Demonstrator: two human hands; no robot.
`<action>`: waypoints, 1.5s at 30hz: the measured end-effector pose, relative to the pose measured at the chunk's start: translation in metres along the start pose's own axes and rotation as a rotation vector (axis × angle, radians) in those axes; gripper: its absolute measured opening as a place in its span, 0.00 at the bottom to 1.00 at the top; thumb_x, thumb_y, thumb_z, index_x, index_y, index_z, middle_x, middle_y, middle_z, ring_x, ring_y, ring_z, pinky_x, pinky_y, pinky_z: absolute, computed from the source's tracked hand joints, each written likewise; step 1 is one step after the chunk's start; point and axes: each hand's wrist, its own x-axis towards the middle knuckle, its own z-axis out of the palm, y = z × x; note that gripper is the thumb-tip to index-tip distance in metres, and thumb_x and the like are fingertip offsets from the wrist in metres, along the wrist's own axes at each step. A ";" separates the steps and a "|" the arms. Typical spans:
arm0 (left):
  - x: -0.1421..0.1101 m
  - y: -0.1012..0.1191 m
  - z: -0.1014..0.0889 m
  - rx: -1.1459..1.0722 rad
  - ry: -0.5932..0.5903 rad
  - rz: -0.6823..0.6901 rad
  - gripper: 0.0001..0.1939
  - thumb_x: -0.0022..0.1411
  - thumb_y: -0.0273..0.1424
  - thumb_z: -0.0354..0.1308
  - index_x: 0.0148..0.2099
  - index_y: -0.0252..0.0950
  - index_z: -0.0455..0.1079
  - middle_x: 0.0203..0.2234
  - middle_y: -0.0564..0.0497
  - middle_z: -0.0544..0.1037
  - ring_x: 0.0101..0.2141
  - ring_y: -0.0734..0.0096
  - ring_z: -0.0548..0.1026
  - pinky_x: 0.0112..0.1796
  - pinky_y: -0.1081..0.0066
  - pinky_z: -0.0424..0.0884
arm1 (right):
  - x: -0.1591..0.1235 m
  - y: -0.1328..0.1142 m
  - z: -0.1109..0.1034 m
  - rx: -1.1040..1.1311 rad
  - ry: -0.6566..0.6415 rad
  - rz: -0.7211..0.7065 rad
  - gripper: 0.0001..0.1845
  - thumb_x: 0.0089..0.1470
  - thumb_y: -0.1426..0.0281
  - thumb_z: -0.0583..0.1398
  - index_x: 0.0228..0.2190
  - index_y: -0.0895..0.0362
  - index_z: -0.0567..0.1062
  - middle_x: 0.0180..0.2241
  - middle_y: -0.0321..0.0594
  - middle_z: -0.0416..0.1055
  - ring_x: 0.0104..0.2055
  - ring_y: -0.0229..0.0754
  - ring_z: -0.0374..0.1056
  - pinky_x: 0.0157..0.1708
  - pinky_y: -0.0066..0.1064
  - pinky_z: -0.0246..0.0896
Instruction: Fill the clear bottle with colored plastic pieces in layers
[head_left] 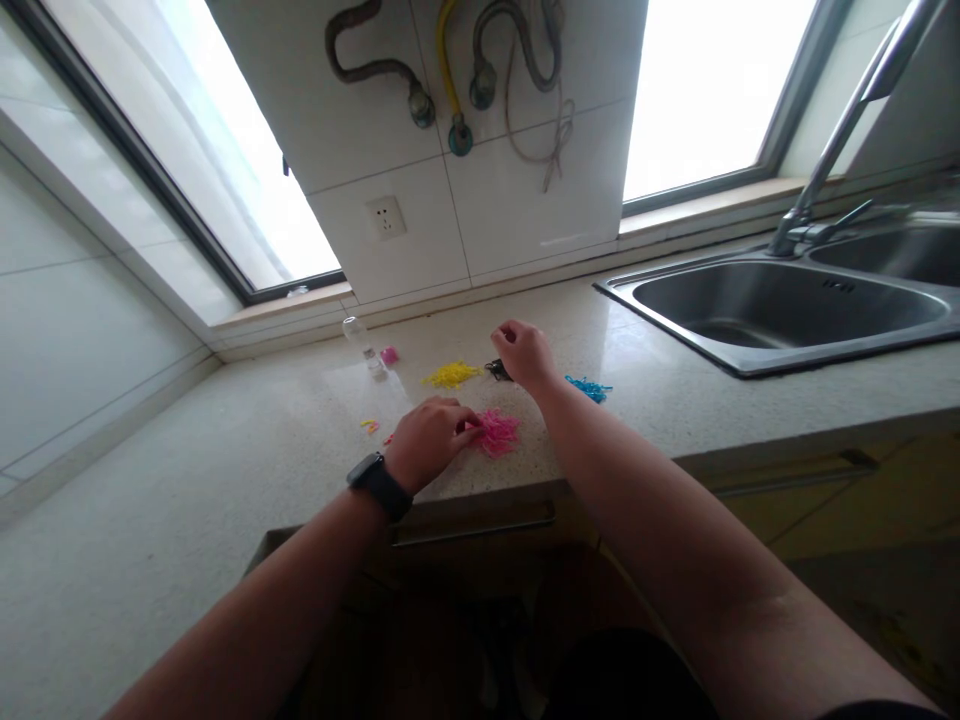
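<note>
My left hand (429,438), with a dark watch on the wrist, rests on the pale countertop (225,470) with its fingers curled at the edge of a pile of pink pieces (496,433). My right hand (525,355) is further back, fingers pinched beside a small dark heap (496,370). A yellow pile (451,375) lies left of that heap and a blue pile (589,388) lies right of my right wrist. What either hand pinches is too small to make out.
A small clear bottle (361,343) lies near the wall with a pink cap (389,355) beside it. A few loose yellow and pink bits (370,426) lie left of my left hand. A steel sink (780,310) with a tap (847,120) is at the right. Drawers sit below the counter edge.
</note>
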 end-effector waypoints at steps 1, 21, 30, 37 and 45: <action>-0.001 -0.002 0.000 -0.014 -0.011 0.017 0.14 0.67 0.41 0.56 0.40 0.40 0.79 0.30 0.48 0.78 0.34 0.66 0.73 0.39 0.66 0.67 | 0.000 -0.001 0.000 0.002 -0.006 -0.003 0.13 0.54 0.65 0.55 0.28 0.57 0.77 0.26 0.38 0.72 0.29 0.38 0.63 0.32 0.29 0.52; -0.106 -0.226 -0.021 -0.015 0.283 -0.643 0.22 0.64 0.45 0.48 0.41 0.37 0.77 0.24 0.52 0.76 0.26 0.67 0.73 0.29 0.71 0.63 | -0.010 -0.011 0.005 0.055 -0.260 -0.214 0.11 0.55 0.67 0.57 0.28 0.59 0.76 0.23 0.37 0.69 0.26 0.36 0.61 0.29 0.29 0.49; -0.098 -0.235 -0.015 -0.117 0.247 -0.617 0.23 0.63 0.46 0.48 0.40 0.36 0.78 0.23 0.51 0.76 0.25 0.66 0.73 0.28 0.71 0.62 | -0.032 -0.065 0.029 0.039 -0.616 -0.377 0.11 0.56 0.66 0.57 0.32 0.59 0.77 0.27 0.38 0.73 0.27 0.35 0.63 0.29 0.27 0.51; -0.098 -0.237 -0.014 -0.156 0.282 -0.607 0.24 0.63 0.46 0.48 0.39 0.35 0.78 0.22 0.50 0.75 0.25 0.66 0.72 0.28 0.71 0.62 | -0.048 -0.123 0.079 -0.292 -0.939 -0.716 0.13 0.55 0.70 0.59 0.42 0.53 0.79 0.41 0.43 0.78 0.41 0.44 0.72 0.36 0.30 0.58; -0.097 -0.239 -0.015 -0.195 0.282 -0.604 0.23 0.63 0.46 0.48 0.38 0.36 0.78 0.21 0.52 0.73 0.24 0.68 0.70 0.27 0.71 0.60 | -0.043 -0.130 0.127 -0.386 -0.981 -0.771 0.13 0.57 0.66 0.59 0.43 0.49 0.80 0.45 0.42 0.78 0.45 0.45 0.72 0.36 0.29 0.60</action>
